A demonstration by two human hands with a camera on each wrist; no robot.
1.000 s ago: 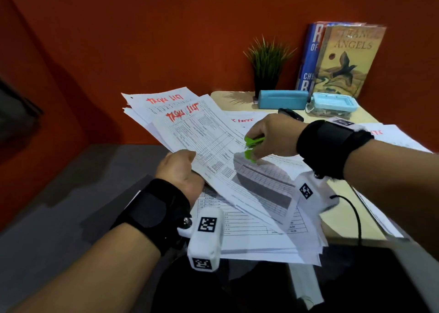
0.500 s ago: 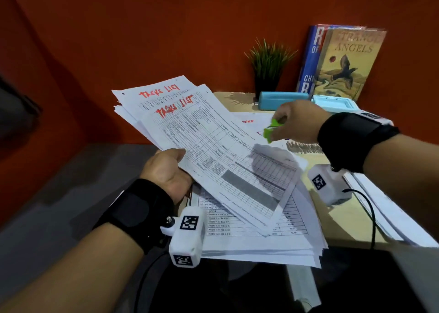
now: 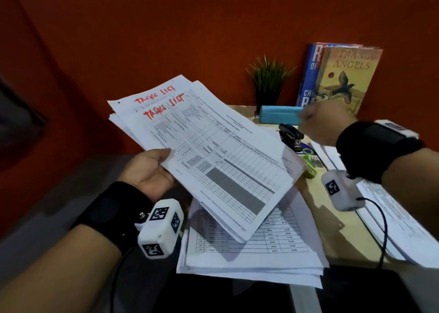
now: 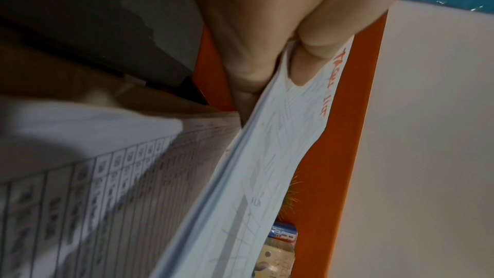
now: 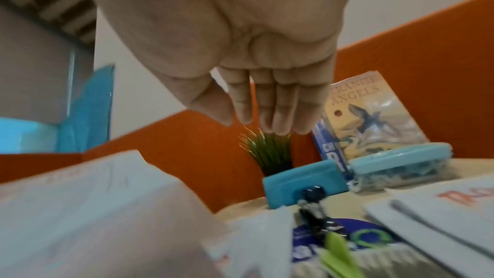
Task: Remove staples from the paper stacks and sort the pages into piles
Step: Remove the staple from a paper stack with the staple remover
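My left hand grips a fanned stack of printed sheets headed "Tasks list" in red, held above the table. In the left wrist view the thumb presses on top of the stack's edge, with the fingers beneath. My right hand hovers empty over the back of the table, its fingers straight and together. The green staple remover lies on the table below it, partly hidden by the held sheets; it shows blurred in the right wrist view.
A pile of table-printed pages lies under the held stack, and another paper pile sits at the right. At the back stand a black stapler, a blue box, a blue-lidded container, a small plant and books.
My right hand left the sheets, moved right and back, and let go of the green staple remover, which now lies on the table. My left hand keeps hold of the stack.
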